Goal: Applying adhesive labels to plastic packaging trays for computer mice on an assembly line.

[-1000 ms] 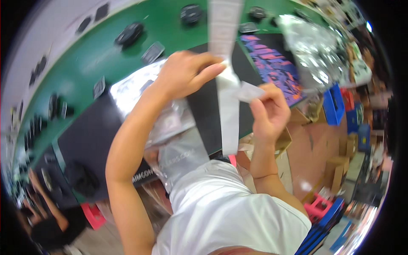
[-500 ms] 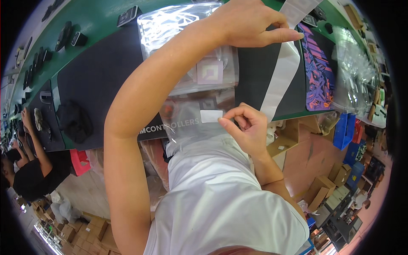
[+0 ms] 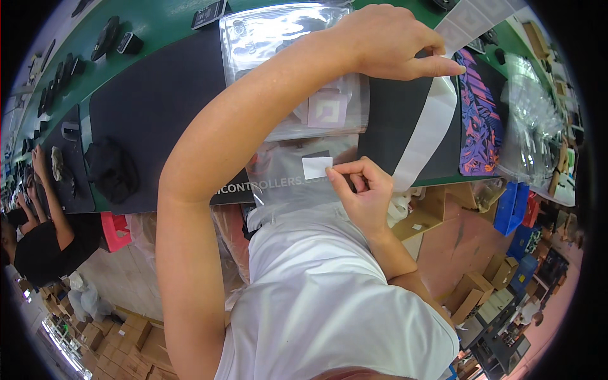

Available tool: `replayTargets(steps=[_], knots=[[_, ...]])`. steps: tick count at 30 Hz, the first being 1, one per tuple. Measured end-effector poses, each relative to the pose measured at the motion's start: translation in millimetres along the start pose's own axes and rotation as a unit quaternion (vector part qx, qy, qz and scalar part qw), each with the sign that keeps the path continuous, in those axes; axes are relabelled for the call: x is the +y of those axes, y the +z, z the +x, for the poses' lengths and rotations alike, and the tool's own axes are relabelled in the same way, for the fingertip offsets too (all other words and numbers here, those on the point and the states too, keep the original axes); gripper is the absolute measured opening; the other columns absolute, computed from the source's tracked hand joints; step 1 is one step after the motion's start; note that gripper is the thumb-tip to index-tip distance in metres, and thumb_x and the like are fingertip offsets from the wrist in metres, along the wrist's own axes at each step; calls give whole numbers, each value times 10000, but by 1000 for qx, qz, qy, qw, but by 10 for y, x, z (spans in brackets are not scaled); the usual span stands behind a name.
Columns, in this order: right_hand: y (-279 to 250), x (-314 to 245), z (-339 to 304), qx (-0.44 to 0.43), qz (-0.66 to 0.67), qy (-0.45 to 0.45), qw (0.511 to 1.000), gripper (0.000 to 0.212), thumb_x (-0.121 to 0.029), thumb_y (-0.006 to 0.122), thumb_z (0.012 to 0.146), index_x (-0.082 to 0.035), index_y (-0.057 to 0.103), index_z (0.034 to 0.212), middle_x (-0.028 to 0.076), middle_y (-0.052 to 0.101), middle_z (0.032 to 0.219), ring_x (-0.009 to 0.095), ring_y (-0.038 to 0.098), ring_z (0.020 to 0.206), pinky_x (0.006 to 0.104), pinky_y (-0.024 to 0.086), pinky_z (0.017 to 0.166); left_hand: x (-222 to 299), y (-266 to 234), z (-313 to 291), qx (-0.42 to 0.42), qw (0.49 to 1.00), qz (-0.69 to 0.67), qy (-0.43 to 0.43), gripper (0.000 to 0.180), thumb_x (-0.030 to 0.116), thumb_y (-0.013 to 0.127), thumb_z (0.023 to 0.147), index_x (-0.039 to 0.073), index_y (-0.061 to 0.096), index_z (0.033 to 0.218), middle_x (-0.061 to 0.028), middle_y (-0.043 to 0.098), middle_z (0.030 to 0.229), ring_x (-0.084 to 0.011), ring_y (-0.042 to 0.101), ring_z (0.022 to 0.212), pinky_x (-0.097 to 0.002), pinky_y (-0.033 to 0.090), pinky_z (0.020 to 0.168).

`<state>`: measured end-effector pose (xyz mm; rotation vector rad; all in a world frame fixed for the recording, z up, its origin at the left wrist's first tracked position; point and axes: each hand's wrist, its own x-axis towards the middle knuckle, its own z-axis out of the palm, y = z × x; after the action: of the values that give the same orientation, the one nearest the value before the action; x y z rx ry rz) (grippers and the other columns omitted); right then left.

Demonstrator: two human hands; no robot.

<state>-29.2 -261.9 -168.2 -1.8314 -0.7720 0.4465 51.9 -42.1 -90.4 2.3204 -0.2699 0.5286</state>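
My left arm crosses over the bench to the right. My left hand pinches a label strip, whose upper part carries pale square-patterned stickers. Below the fingers, its bare white backing hangs down in a curve. Closer to my body, my right hand is closed, with thumb and forefinger gripping the right edge of a small white sticker. The sticker lies over a clear plastic bag; whether it touches the bag I cannot tell. Farther off lies a stack of clear packaged bags, partly hidden under my left forearm.
A black mat covers part of the green bench. On it lies a dark cloth-like item. To the right are a purple patterned mat and a pile of clear bags. A co-worker's arm shows at far left.
The white sticker in my right hand has moved slightly up over the bag, covering more of its printed mark. My left hand keeps its grip on the strip. The whole view has shifted a little.
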Motion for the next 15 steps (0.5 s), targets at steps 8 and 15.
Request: replayTargets(steps=[8, 15], knots=[[24, -1, -19, 89, -134, -281, 946, 332, -7, 701, 691, -109, 702, 1007, 60, 684, 939, 256, 643, 836, 402, 486, 736, -53, 56, 98, -18, 999, -12, 27, 447, 517, 523, 948, 129, 718, 1054, -164, 706, 901, -374, 669, 834, -452, 516, 744], [-125, 53, -105, -195, -250, -291, 903, 1115, -418, 793, 706, -31, 179, 1552, 132, 131, 1640, 255, 98, 1525, 554, 129, 1180, -9, -178, 74, -73, 992, -57, -85, 318, 202, 581, 958, -5, 666, 1183, -128, 705, 882, -155, 672, 764, -285, 499, 707]])
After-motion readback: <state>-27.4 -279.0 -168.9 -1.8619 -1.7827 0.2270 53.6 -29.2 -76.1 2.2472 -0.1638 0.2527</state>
